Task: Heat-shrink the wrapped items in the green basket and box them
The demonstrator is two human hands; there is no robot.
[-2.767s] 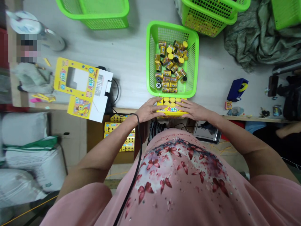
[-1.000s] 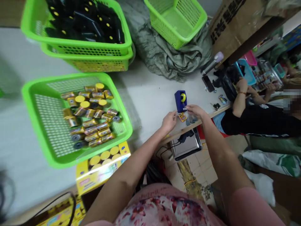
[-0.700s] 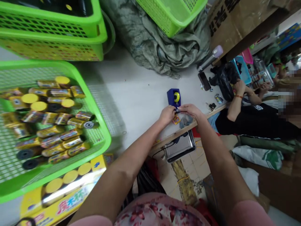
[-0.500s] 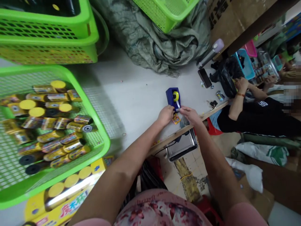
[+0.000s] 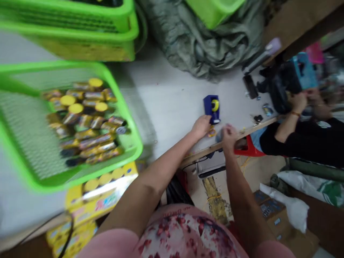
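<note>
The picture is smeared by motion. A blue tape dispenser [image 5: 211, 107] with a yellow roll stands near the table's front edge. My left hand [image 5: 201, 126] rests against its near left corner, its fingers hidden behind the back of the hand. My right hand [image 5: 228, 135] is closed like a pinch or fist just right of and below the dispenser, at the table edge. What it holds is too blurred to name. A small yellow item [image 5: 211, 133] lies between my hands.
A green basket [image 5: 134, 143] holds several yellow rolls [image 5: 86, 118]. A filled yellow display box [image 5: 104, 190] lies in front of it. Stacked green baskets [image 5: 80, 36] and grey cloth [image 5: 209, 46] sit behind. A co-worker's arm [image 5: 287, 125] works at the right.
My right hand has drawn back from the dispenser toward the table edge and closed. My left hand stays by the dispenser. The view has swung slightly and blurred.
</note>
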